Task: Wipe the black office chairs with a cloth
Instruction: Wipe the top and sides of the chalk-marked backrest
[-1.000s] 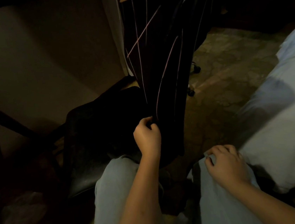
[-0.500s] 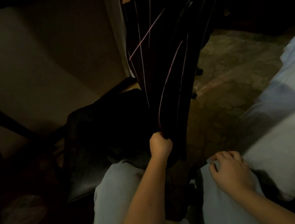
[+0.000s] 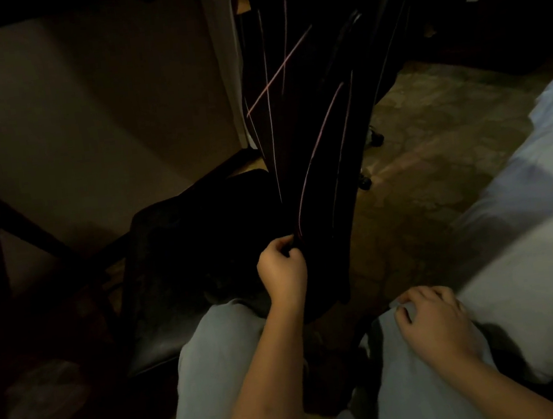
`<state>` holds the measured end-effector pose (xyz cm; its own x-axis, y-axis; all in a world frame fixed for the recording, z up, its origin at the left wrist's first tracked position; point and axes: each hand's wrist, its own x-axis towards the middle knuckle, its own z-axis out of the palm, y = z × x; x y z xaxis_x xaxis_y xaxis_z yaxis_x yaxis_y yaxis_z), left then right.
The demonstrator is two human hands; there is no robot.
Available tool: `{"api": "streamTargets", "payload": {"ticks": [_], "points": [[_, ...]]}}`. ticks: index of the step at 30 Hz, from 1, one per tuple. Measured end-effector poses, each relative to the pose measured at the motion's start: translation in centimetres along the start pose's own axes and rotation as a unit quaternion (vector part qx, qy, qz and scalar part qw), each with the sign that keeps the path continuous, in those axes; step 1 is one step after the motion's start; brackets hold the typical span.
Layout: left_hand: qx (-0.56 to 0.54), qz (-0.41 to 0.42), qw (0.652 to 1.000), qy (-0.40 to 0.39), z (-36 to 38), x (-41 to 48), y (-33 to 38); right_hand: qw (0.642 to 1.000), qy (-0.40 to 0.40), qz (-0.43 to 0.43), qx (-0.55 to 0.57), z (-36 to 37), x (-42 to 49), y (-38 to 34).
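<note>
While left hand (image 3: 282, 270) pinches it — striped cloth (image 3: 308, 136) hangs.

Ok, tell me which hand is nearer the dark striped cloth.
Left. The left hand pinches the striped cloth at its lower edge. The right hand rests on the right trouser leg, below and to the right of the cloth, not touching it.
</note>
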<state>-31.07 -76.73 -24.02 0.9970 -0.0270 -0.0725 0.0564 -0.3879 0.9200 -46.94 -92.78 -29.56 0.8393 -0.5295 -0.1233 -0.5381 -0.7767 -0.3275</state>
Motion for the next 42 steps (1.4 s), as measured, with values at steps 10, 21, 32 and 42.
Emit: {"api": "streamTargets", "payload": {"ticks": [10,21,32,42], "points": [[-0.053,-0.032,0.997,0.039,1.8,0.1,-0.7,1.000,-0.008,-0.003,-0.007,0.0,0.1,-0.3],[-0.093,-0.152,0.982,-0.067,5.0,-0.7,-3.1,0.999,0.005,-0.001,-0.038,0.2,0.0,-1.5],[-0.189,-0.148,0.971,0.017,3.5,-1.7,-2.3,0.999,0.010,-0.014,-0.033,-0.1,-0.5,-1.2],[-0.199,-0.042,0.978,0.050,2.0,-0.8,-2.1,1.000,0.011,0.000,-0.007,0.8,0.3,-0.3]]}}
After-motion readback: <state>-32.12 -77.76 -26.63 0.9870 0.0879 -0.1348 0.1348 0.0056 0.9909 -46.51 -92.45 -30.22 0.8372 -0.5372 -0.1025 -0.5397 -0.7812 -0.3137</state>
